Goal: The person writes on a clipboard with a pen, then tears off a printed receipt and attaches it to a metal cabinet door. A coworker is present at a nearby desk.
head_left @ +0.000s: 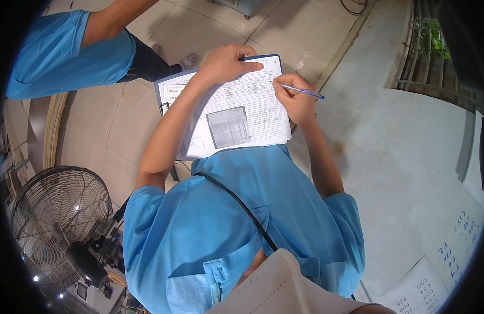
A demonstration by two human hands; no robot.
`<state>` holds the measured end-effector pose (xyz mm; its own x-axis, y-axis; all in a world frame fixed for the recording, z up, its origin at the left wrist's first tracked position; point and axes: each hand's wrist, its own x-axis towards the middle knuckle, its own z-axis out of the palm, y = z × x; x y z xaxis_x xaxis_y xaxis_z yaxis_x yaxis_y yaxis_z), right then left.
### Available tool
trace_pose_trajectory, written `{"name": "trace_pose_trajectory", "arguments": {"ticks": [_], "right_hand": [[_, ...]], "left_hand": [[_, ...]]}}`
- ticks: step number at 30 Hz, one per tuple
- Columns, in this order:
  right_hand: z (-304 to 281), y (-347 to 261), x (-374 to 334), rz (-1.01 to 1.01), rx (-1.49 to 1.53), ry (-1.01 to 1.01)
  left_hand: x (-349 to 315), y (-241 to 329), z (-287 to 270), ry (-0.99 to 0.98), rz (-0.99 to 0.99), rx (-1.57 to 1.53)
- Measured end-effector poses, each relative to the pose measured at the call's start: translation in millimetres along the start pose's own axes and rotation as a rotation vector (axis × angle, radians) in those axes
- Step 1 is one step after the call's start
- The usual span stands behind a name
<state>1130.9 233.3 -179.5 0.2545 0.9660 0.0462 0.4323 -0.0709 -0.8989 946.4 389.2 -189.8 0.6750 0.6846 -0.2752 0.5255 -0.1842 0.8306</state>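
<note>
In front of my body is a blue-edged clipboard (158, 94) bearing printed paper sheets (263, 123). The top sheet carries a table grid, some handwriting and a dark grey picture (229, 127). My left hand (226, 64) grips the far edge of the board, its thumb pressed flat on the paper and the other fingers over the edge. Between the fingers of my right hand (295, 102) is a blue and white pen (308, 93). Its tip end meets the sheet near the upper right, beside the table's last columns.
A person in a blue shirt (69, 57) stands at the far left. Near left is a black fan (61, 225) with a wire cage. Along the right runs a pale wall (388, 172) with a barred window (433, 57) and handwritten marks. Tiled floor (103, 115) lies beyond the clipboard.
</note>
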Motion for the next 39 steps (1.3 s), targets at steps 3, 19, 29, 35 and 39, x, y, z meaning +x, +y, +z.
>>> {"name": "trace_pose_trajectory", "arguments": {"ticks": [3, 19, 29, 35, 39], "right_hand": [[-1.9, 0.0, -0.6, -0.012, -0.022, -0.028], [3.1, -7.0, 5.5, -0.076, -0.088, -0.041], [10.2, -9.4, 6.3, -0.076, -0.038, 0.031], [-25.6, 5.2, -0.9, 0.127, 0.629, 0.299], [-37.9, 1.7, -19.8, 0.261, 0.39, -0.052]], "left_hand": [[-0.7, 1.0, 1.4, 0.011, 0.006, 0.009], [-0.7, -0.3, -9.8, 0.018, 0.06, -0.027], [-0.2, -3.8, -14.7, 0.067, 0.098, 0.064], [-4.1, 14.0, -3.9, -0.011, -0.006, 0.018], [-8.5, 20.5, 2.3, 0.094, 0.059, -0.052]]}}
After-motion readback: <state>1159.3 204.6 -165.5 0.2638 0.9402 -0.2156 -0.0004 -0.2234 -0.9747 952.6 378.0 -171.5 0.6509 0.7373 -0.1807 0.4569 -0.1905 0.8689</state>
